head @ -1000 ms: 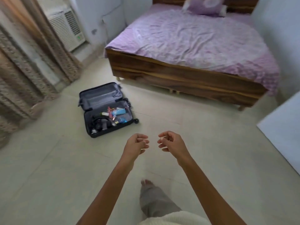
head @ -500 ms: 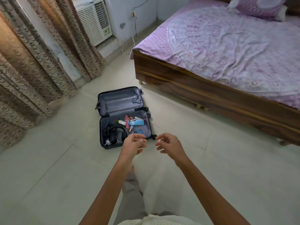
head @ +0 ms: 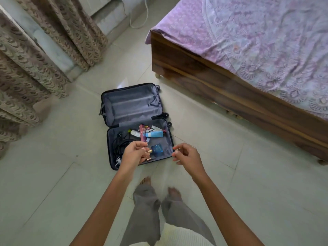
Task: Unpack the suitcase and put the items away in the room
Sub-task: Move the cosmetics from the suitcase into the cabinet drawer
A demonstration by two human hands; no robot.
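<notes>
Nearing the suitcase (head: 131,107), left hand (head: 134,154) and right hand (head: 189,157) still curled.

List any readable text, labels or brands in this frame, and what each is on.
No text is readable.
Any print on the blue tube in the suitcase is too small and blurred.
No label is legible on the blue bottle.
The white bottle is too small to tell.
</notes>
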